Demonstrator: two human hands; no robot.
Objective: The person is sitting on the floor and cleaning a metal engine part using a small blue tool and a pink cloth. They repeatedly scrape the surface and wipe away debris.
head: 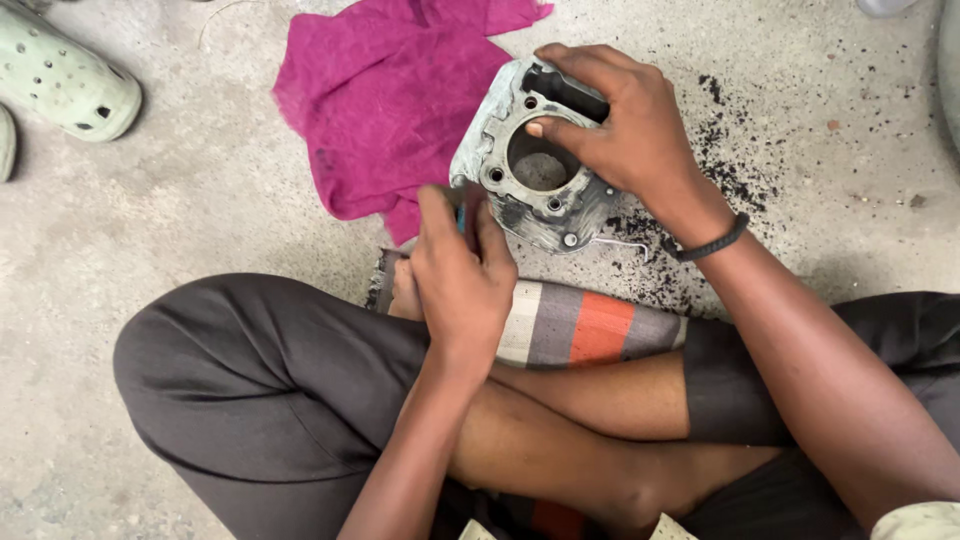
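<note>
Seated cross-legged on concrete, a person's right hand (625,125) clamps a grey engine cylinder block (535,165) beside a magenta rag (385,95), while the left hand (460,275) pinches a small blurred tool against its edge.

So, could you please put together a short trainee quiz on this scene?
1. True or false: the right hand rests on the engine cylinder block.
2. What lies under the block's far-left edge: A) magenta cloth, B) newspaper, C) a tray?
3. What is scattered on the concrete floor to the right of the block?

Key: 1 true. 2 A. 3 black debris. The left hand pinches a small tool, too blurred to name.
</note>
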